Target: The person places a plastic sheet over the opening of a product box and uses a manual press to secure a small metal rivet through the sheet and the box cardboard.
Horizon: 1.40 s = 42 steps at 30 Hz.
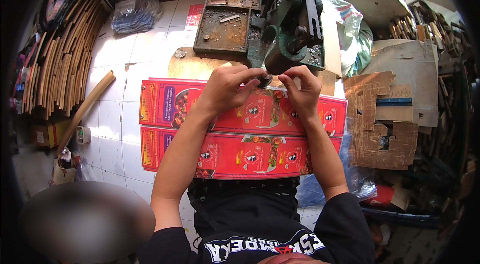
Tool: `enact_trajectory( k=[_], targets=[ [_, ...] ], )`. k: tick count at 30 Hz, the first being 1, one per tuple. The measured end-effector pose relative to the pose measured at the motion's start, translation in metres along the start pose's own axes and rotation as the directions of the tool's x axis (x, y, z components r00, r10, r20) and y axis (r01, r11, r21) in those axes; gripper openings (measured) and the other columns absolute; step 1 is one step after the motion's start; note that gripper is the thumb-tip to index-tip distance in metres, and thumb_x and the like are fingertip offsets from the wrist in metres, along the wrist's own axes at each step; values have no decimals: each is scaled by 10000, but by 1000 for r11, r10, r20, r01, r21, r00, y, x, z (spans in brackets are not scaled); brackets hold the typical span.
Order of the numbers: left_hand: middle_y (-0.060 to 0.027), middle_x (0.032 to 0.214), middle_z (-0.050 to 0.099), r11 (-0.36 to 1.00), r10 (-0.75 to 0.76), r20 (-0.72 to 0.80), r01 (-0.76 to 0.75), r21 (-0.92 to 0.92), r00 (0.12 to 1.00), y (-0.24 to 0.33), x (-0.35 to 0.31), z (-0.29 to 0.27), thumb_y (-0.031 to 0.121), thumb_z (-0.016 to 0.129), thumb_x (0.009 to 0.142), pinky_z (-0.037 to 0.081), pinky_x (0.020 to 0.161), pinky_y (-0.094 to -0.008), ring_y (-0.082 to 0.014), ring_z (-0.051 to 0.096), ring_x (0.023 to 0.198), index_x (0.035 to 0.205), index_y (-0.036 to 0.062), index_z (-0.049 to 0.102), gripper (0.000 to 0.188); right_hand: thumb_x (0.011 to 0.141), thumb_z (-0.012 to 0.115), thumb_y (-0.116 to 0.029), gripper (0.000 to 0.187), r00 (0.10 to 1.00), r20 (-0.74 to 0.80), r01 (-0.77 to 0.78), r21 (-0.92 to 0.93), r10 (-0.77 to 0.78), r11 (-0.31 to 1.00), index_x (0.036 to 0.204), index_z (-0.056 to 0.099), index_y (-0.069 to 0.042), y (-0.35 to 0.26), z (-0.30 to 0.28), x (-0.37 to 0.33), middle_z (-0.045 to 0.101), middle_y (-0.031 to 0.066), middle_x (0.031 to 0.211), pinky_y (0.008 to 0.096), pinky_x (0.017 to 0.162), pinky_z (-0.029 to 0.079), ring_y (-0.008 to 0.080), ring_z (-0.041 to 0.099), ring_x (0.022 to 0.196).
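Observation:
A red printed panel (pixel 235 116) with food pictures lies across my lap, its far edge beneath the head of a dark green press (pixel 280 56). A second panel (pixel 227 159) of the same print lies on the near side of it. My left hand (pixel 227 89) reaches over the first panel, its fingers curled closed beside a small round metal die (pixel 265 80) under the press head. On the die's other side, my right hand (pixel 305 89) has thumb and forefinger drawn together. Whatever either hand pinches is hidden or too small to name.
A rusty compartment tray (pixel 221 29) with small metal bits adjoins the press. Stacked cardboard strips (pixel 62 49) stand at the left, near a leaning cardboard tube (pixel 92 104). Cut brown cardboard (pixel 367 129) lies at the right. Plastic bags (pixel 135 14) lie on the white tiles.

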<state>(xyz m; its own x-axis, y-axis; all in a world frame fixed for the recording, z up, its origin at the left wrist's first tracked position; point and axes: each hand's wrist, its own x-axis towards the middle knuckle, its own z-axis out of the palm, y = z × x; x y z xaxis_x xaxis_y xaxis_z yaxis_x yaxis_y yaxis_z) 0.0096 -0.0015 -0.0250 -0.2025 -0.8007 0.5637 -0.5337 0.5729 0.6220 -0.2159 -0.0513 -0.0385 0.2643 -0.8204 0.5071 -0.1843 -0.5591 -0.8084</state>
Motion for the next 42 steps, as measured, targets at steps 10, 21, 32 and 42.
enact_trajectory(
  k=[10,21,32,42],
  targets=[
    [-76,750,673,1000,23,21,-23,12,1000,-2,-1,1,79,736,819,497,594,-374,-254,641,644,1115,112,715,298,757,788,55,180,992,37,121,-102,-118,987,906,706,-6,-15,2,4,691,80,856,272,660,533,150,661,738],
    [-83,775,691,999,39,-1,-39,-8,999,-4,-2,2,78,741,812,503,603,-371,-258,649,657,1123,103,711,314,772,785,44,171,993,36,112,-120,-109,986,921,717,-5,-17,3,3,695,94,868,270,663,526,147,651,724],
    [-57,723,661,961,-182,-44,168,-221,982,-5,-5,-3,-2,706,852,473,550,-277,-102,586,576,1187,41,672,339,914,716,-39,140,931,-153,-310,148,332,939,1052,718,-11,-3,-16,10,713,8,942,202,763,506,51,639,848],
    [-37,700,657,935,-219,-173,157,-317,960,-4,-3,-8,7,696,866,460,558,-258,-80,580,598,1164,37,682,300,888,717,-79,134,946,-158,-313,-234,282,920,995,740,-1,7,-49,45,732,41,818,228,660,513,60,646,716]
  ],
)
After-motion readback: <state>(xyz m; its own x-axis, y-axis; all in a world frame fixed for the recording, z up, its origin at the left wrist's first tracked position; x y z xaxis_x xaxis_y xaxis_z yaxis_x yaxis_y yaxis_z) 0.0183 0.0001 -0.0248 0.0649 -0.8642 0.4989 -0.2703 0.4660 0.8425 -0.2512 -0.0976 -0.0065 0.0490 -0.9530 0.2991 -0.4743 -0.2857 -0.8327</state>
